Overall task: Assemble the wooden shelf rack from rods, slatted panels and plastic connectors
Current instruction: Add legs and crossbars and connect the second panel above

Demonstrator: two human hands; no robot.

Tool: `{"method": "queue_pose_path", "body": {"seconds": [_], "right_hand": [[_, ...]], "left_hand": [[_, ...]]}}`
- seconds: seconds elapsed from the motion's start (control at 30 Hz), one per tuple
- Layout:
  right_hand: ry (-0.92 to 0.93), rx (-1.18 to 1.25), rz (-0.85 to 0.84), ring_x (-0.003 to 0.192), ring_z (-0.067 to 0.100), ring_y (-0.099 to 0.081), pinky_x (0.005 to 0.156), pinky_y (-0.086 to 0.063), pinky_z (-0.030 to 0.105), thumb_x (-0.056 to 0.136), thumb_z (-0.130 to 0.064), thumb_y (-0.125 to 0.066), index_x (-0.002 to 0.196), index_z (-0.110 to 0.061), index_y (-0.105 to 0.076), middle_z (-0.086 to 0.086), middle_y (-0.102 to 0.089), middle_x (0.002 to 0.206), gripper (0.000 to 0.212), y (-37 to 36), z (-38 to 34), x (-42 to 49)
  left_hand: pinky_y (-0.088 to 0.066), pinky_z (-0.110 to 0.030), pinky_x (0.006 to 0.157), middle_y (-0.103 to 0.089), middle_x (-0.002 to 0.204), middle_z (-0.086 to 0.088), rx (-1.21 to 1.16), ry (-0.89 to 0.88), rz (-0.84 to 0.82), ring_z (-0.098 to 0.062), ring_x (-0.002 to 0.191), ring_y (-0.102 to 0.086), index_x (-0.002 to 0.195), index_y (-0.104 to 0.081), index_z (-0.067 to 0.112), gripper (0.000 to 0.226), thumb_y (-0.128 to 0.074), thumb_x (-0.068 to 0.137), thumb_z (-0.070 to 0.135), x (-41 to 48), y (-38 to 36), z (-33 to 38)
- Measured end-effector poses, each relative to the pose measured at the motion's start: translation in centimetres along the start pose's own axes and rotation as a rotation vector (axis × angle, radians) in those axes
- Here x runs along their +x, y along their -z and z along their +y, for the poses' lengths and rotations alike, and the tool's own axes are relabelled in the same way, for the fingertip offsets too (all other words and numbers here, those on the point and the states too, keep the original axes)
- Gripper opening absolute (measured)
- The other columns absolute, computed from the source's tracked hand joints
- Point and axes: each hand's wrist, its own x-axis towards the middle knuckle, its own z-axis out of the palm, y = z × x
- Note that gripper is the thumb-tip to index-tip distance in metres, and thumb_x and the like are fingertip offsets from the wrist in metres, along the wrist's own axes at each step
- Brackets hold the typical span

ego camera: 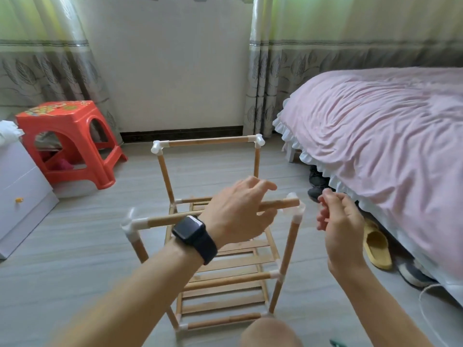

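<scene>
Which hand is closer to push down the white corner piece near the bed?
Right, probably. The right hand hovers just beside that white connector, apparently empty. The left hand is over the top rod, farther along.

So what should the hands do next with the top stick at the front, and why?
Probably grip the front top rod with the left hand and press its right end into the corner connector, the right hand steadying that corner. The rod's end looks not quite seated there, and both hands are open beside it.
</scene>
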Motion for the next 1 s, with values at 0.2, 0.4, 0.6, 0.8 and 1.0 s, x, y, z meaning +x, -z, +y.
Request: {"method": "queue_pose_path", "body": {"seconds": [0.2,0.4,0.6,0.8,1.0], "right_hand": [[-0.155,-0.176,-0.408,0.073,0.013,-0.068,0.076,-0.050,0.026,0.106,-0.049,-0.032,0.084,-0.013,-0.071,-0.001,-0.072,0.073,0.057,-1.9,2.3,0.8],[-0.073,-0.084,-0.282,0.052,0.017,-0.040,0.056,-0.036,0.034,0.106,-0.036,-0.039,0.058,-0.011,-0.049,0.004,-0.040,0.053,0.055,-2.2,3.5,0.5],[-0.119,-0.015,-0.202,0.049,0.015,-0.041,0.047,-0.039,0.022,0.104,-0.034,-0.041,0.062,-0.007,-0.049,0.007,-0.040,0.054,0.050,-2.3,3.5,0.7],[-0.169,0.041,-0.208,0.048,0.012,-0.041,0.045,-0.040,0.019,0.104,-0.035,-0.042,0.071,-0.007,-0.052,0.006,-0.040,0.056,0.044,-2.0,3.4,0.7],[-0.180,0.039,-0.182,0.051,0.013,-0.040,0.047,-0.039,0.021,0.103,-0.037,-0.043,0.071,-0.009,-0.051,0.005,-0.039,0.057,0.043,-2.0,3.5,0.7]], "left_hand": [[-0.052,-0.030,0.064,-0.065,0.109,0.008,0.202,-0.057,0.015,-0.014,0.086,-0.063,0.130,-0.049,0.026,0.038,-0.035,0.103,0.050,1.7,-3.3,1.5],[-0.056,-0.033,0.063,-0.067,0.108,0.011,0.176,-0.131,0.005,-0.009,0.078,-0.064,0.125,-0.054,0.030,0.057,-0.014,0.098,0.061,0.9,-2.9,-0.5],[-0.056,-0.033,0.059,-0.065,0.096,0.011,0.214,-0.138,-0.003,-0.011,0.069,-0.061,0.118,-0.053,0.027,0.052,-0.016,0.099,0.059,0.6,-2.5,0.0],[-0.050,-0.026,0.053,-0.048,0.081,0.019,0.223,-0.139,0.002,-0.005,0.061,-0.052,0.112,-0.051,0.027,0.042,-0.021,0.101,0.055,0.4,-2.3,0.0],[-0.042,-0.021,0.048,-0.046,0.080,0.019,0.235,-0.131,-0.031,0.000,0.056,-0.046,0.111,-0.049,0.027,0.042,-0.020,0.101,0.055,0.3,-2.1,-0.1]]}}
